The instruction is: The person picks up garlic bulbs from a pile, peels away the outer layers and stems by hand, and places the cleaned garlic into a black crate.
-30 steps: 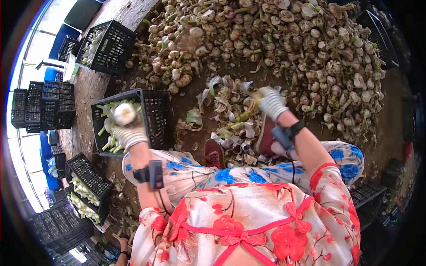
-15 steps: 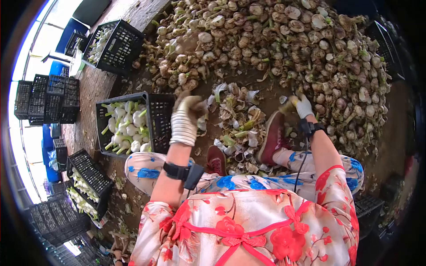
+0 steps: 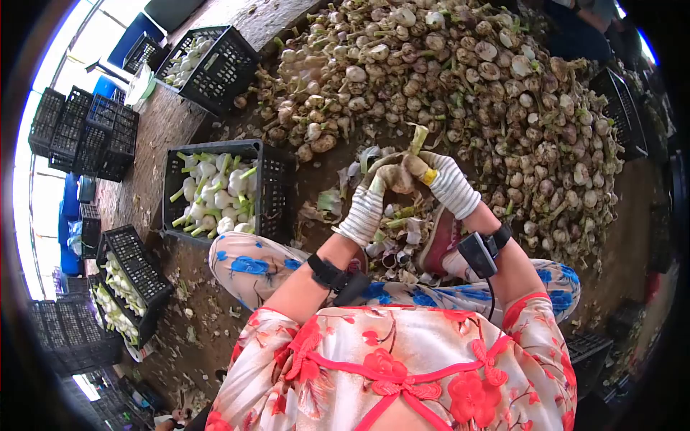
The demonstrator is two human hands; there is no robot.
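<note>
Both hands wear striped white work gloves with brown, soiled fingers, and they meet in front of me above the floor. Between them is a garlic bulb (image 3: 417,141), its pale green stem pointing up and away; the fingers cover much of the bulb. My left hand (image 3: 370,195) is closed around the bulb's left side. From the other side my right hand (image 3: 447,181) grips it, with a yellow band showing on one finger. Peeled garlic skins (image 3: 411,231) lie on the floor below the hands, between my shoes.
A large heap of unpeeled garlic (image 3: 445,86) spreads ahead and to the right. At my left stands a black crate (image 3: 274,188) of cleaned white bulbs. Another filled crate (image 3: 219,72) sits farther off, and a tilted crate (image 3: 140,262) lies nearer. A person (image 3: 578,29) is at the far right.
My hands were apart, the left beside the crate and the right by the heap. Now they have come together at the middle, on a garlic bulb. The view has shifted slightly.
</note>
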